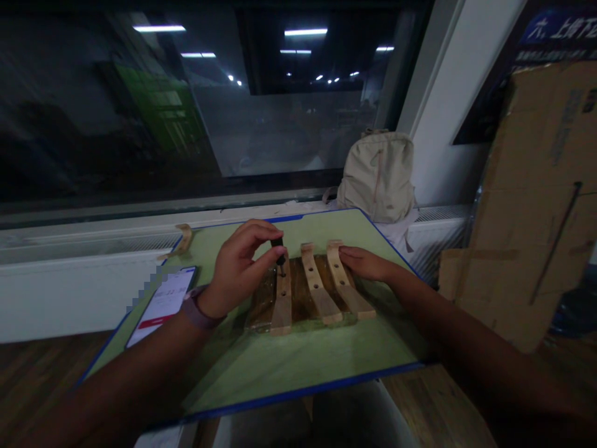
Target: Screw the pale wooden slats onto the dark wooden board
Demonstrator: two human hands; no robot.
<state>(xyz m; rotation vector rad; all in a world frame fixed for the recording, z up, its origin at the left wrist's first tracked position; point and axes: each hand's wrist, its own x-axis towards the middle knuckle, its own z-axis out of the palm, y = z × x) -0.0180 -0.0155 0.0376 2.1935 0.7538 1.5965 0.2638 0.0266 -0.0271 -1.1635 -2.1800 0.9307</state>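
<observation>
A dark wooden board [303, 292] lies on the green mat [280, 367]. Three pale wooden hook strips rest across it: a left strip [282, 305], a middle strip [318, 289] and a right strip [347, 289]. My left hand [240, 264] is closed in a pinch on a small black tool [278, 249], whose tip stands on the upper end of the left strip. My right hand [366, 262] lies with its fingers on the upper part of the right strip. A purple band sits on my left wrist.
A phone [163, 302] with a lit screen lies at the mat's left edge. One more wooden hook [183, 241] rests at the mat's far left corner. A beige backpack [379, 175] leans at the window sill. Cardboard boxes [536, 205] stand to the right.
</observation>
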